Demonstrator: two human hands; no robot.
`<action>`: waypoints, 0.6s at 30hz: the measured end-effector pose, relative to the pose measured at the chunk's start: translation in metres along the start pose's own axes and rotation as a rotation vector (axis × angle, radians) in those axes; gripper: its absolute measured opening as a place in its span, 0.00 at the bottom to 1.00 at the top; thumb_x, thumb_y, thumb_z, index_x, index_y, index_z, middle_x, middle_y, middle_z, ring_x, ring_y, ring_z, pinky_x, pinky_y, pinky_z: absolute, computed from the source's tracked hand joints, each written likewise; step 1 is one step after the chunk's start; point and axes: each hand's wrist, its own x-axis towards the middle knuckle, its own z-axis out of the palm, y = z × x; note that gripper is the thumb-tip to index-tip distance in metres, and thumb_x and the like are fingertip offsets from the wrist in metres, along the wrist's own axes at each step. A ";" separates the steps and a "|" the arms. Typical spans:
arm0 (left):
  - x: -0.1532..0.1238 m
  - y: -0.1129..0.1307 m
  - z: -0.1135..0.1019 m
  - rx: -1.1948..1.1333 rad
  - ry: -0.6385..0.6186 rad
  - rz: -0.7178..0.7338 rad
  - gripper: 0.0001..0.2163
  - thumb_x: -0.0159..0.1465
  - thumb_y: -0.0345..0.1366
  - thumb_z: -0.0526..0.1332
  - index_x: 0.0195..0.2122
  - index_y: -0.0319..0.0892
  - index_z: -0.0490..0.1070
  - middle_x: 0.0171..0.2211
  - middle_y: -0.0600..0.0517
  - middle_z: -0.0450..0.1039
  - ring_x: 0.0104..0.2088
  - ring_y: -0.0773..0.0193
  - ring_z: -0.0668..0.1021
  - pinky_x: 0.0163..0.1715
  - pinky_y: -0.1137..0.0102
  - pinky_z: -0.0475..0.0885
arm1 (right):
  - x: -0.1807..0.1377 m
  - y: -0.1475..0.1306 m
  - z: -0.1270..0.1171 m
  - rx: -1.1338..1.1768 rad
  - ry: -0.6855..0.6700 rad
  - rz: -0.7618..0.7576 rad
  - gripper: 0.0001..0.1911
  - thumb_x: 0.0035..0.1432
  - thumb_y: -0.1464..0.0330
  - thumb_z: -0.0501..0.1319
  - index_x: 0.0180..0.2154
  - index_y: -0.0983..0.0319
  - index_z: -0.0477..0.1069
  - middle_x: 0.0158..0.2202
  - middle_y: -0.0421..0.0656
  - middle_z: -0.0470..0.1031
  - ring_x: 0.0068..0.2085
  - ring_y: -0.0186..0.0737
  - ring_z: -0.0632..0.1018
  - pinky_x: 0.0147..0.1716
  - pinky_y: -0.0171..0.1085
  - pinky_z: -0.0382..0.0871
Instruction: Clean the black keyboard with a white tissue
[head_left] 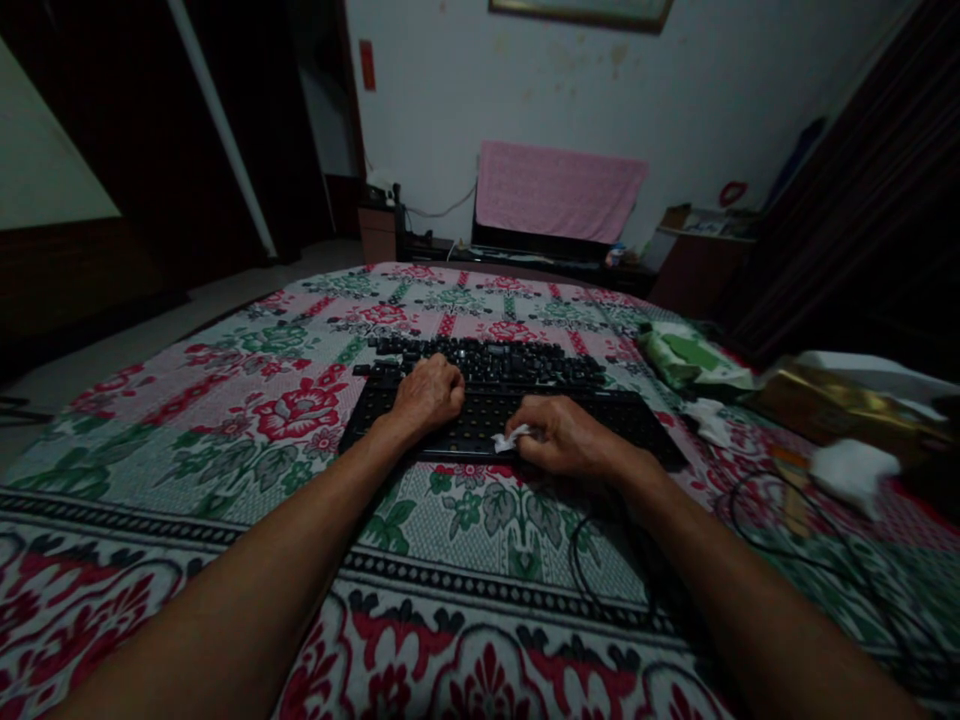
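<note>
A black keyboard frame with its keycaps removed (pixel 480 420) lies on the floral bedspread (pixel 225 430). Behind it sits a heap of loose black keycaps (pixel 487 358). My left hand (pixel 429 392) rests as a closed fist on the frame's left part. Over the frame's front edge my right hand (pixel 562 436) pinches a small white wipe (pixel 511 438) against it.
A green and white wipe packet (pixel 686 358) and a crumpled white tissue (pixel 709 418) lie right of the keyboard. Further right are a gold package (pixel 840 405), another white wad (pixel 851 470) and a black cable (pixel 787 520). A pink cloth (pixel 555 190) covers a screen at the wall.
</note>
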 end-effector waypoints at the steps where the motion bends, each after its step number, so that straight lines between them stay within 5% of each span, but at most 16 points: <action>1: 0.000 0.000 0.000 0.001 0.002 0.002 0.11 0.60 0.35 0.51 0.34 0.43 0.73 0.38 0.48 0.68 0.41 0.59 0.71 0.40 0.67 0.68 | 0.000 0.000 -0.001 -0.024 -0.001 0.003 0.13 0.48 0.73 0.55 0.35 0.62 0.75 0.31 0.42 0.72 0.30 0.34 0.71 0.30 0.31 0.61; 18: 0.000 0.001 -0.001 0.012 -0.012 -0.010 0.11 0.60 0.35 0.52 0.35 0.43 0.73 0.38 0.49 0.68 0.42 0.60 0.71 0.41 0.68 0.67 | 0.002 -0.011 -0.001 0.025 0.028 -0.039 0.12 0.47 0.75 0.54 0.32 0.63 0.75 0.29 0.41 0.72 0.29 0.32 0.70 0.28 0.30 0.59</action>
